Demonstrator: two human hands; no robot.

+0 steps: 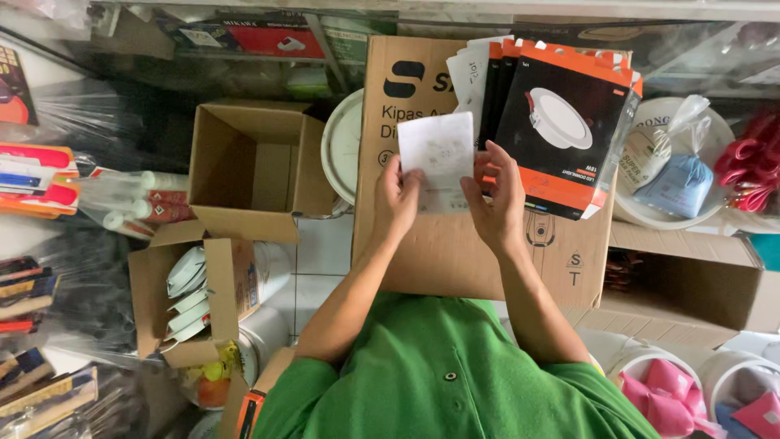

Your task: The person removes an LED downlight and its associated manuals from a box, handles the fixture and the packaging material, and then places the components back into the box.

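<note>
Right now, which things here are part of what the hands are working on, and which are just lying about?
In hand:
- left hand and right hand, both holding the white paper slip
- stack of black-and-orange lamp boxes
- big cardboard box beneath them

Lying about:
- empty open carton
- small carton of white fittings
- white bucket with bags
- pink cloths

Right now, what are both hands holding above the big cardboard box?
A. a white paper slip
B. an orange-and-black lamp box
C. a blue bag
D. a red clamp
A: the left hand and right hand pinch a white paper slip by its lower edges.
</note>
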